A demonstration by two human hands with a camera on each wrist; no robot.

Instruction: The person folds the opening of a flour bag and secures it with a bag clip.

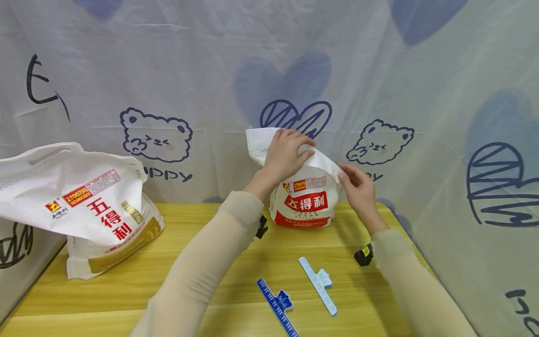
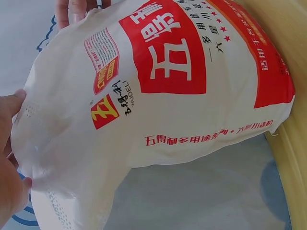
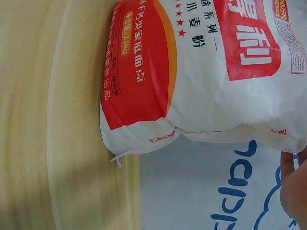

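Note:
A white flour bag with red panels stands upright toward the back of the table, its top folded over. My left hand grips the top edge near its middle, fingers over the fold. At the right end of that edge my right hand pinches the corner. In the left wrist view, the left hand is at the bag's upper edge, and the printed front bulges with its contents. The right wrist view catches only part of the right hand, at the bag's side.
On the left a second, gold-and-white flour bag leans with its top flopped over. A dark blue ruler-like clip and a light blue one lie in front on the wooden table. A printed curtain hangs behind.

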